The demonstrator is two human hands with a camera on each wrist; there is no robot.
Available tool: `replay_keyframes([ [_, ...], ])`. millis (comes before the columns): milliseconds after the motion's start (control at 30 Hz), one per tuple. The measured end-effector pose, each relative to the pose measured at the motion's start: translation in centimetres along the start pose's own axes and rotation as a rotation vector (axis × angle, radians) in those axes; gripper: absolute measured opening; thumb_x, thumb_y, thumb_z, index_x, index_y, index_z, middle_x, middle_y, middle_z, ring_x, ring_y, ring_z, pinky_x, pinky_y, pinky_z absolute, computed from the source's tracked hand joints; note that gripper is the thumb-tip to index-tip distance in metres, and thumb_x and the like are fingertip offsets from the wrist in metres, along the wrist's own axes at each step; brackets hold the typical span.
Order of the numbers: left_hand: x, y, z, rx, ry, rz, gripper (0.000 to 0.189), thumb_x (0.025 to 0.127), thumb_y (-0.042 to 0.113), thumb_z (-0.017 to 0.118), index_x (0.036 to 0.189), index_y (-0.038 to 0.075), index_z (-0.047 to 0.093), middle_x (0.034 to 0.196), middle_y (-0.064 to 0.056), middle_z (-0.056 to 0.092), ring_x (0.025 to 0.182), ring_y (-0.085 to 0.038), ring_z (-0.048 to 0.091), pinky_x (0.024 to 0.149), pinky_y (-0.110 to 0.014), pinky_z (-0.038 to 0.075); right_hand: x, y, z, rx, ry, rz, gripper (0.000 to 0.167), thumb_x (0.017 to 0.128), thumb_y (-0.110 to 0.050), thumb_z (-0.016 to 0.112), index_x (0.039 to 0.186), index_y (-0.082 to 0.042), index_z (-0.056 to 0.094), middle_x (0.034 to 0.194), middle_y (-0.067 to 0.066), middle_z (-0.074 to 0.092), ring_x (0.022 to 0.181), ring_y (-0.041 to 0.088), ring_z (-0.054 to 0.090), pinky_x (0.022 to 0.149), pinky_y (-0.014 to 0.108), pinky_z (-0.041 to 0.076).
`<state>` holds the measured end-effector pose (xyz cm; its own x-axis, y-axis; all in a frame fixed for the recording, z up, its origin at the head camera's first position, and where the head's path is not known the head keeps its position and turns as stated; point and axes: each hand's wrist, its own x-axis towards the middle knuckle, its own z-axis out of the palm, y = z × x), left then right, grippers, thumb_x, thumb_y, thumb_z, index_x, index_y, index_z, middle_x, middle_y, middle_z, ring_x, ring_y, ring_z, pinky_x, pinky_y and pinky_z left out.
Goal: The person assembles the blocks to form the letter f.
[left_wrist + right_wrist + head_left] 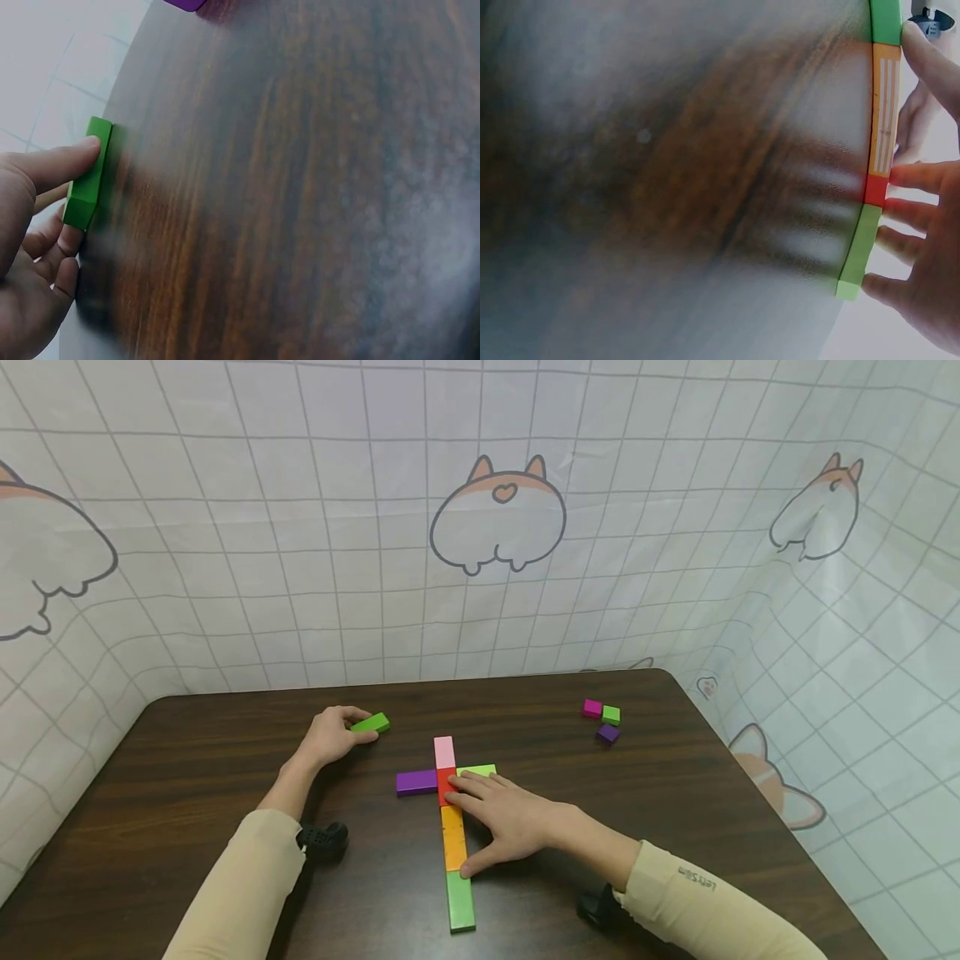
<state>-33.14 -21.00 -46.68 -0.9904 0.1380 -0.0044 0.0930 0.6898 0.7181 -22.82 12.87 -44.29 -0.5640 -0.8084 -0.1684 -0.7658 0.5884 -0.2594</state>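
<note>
Near the table's back left, my left hand point(330, 737) pinches a green block point(372, 723) between thumb and fingers; in the left wrist view the thumb lies along the block point(88, 184). At the middle, several blocks form a cross: a pink block point(444, 752), a red block point(443, 789), an orange block point(453, 837) and a green block point(461, 902) in a line. A purple block point(416, 782) and a light green block point(480, 770) make the sides. My right hand point(517, 818) is spread along the cross's right side, fingertips touching the red and light green blocks, thumb by the orange-green joint.
A magenta cube point(592, 708), a green cube point(611, 716) and a dark purple cube point(608, 733) are grouped at the back right of the dark wooden table point(172, 793). A white gridded curtain point(360, 602) hangs behind the table.
</note>
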Motion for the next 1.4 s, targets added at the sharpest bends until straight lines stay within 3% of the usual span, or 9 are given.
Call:
replay_keyframes([
  [833,-0.8,0.5,0.4,-0.012,0.065,0.017,0.048,0.096,0.026,0.075,0.131,-0.005,0.065,0.122,-0.024,0.062,0.1,-0.033,0.061,0.078,-0.041,0.052,-1.0,-0.3,0.0,0.048,-0.014,-0.017,0.104,0.087,-0.071,0.066,0.164,-0.013,0.027,0.17,0.006,0.019,0.156,0.024,0.012,0.122,0.053,0.014],
  [1400,-0.7,1.8,0.9,-0.009,0.095,0.022,0.047,0.095,0.027,0.075,0.129,-0.005,0.066,0.117,-0.024,0.064,0.097,-0.034,0.062,0.079,-0.043,0.053,-1.0,-0.4,-0.1,0.028,-0.002,-0.014,0.103,0.086,-0.073,0.066,0.163,-0.015,0.03,0.169,0.006,0.021,0.156,0.023,0.012,0.122,0.053,0.014],
])
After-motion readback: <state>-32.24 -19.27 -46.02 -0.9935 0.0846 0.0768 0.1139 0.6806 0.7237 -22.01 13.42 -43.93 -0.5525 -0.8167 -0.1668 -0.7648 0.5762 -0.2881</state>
